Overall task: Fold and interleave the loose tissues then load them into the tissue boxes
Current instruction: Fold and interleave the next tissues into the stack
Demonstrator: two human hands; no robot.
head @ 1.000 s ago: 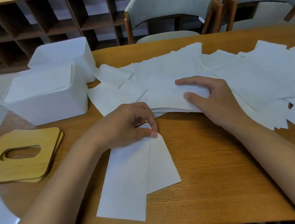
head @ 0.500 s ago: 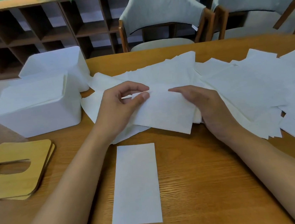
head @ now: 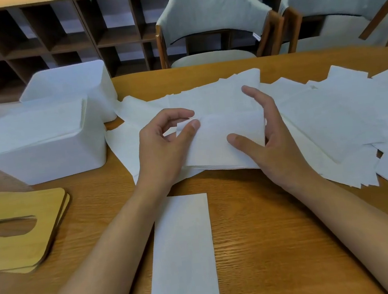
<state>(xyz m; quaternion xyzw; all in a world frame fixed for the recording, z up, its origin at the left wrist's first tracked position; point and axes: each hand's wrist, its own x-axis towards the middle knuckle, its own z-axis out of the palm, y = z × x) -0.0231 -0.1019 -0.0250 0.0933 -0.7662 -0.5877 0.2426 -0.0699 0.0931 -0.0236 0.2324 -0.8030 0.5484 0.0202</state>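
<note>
A white tissue (head: 221, 138) lies on top of the pile of loose tissues (head: 331, 120) spread over the middle and right of the wooden table (head: 272, 235). My left hand (head: 163, 148) pinches that tissue's left corner between thumb and forefinger. My right hand (head: 273, 142) holds its right edge, thumb on top and fingers spread behind it. One folded tissue (head: 183, 250) lies flat on the table near me, between my forearms. Two white tissue boxes stand at the left, the near box (head: 42, 153) and the far box (head: 65, 84), both without lids.
Two stacked wooden lids (head: 15, 232) with an oval slot lie at the table's left edge. Two grey chairs (head: 213, 10) stand behind the table, with dark shelving (head: 29, 45) beyond. Bare table shows right of the folded tissue.
My left hand let go of the folded tissue, went up to the pile and pinched the top tissue's corner. My right hand rose from lying flat and took the tissue's right edge.
</note>
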